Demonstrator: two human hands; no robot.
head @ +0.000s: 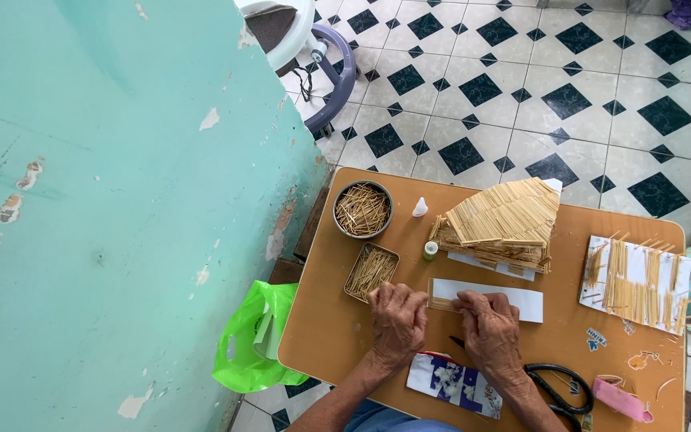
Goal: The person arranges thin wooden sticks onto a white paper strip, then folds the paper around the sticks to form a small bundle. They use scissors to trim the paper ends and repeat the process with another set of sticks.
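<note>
My left hand (pixel 398 318) and my right hand (pixel 489 326) rest side by side on a white paper strip (pixel 505 302) lying on a small wooden table (pixel 337 320). A short row of thin sticks (pixel 443 304) lies on the strip's left end, between my fingertips. Both hands press down there with fingers curled; whether either pinches a stick I cannot tell. A small model house of sticks (pixel 501 224) stands just beyond the strip.
A round bowl (pixel 362 210) and a rectangular tin (pixel 371 272) hold sticks at the table's left. A glue bottle (pixel 430 250), its cap (pixel 420 208), scissors (pixel 557 388), a stick-covered paper (pixel 637 282) and a patterned packet (pixel 453 384) also lie there. A green bag (pixel 253 336) sits by the teal wall.
</note>
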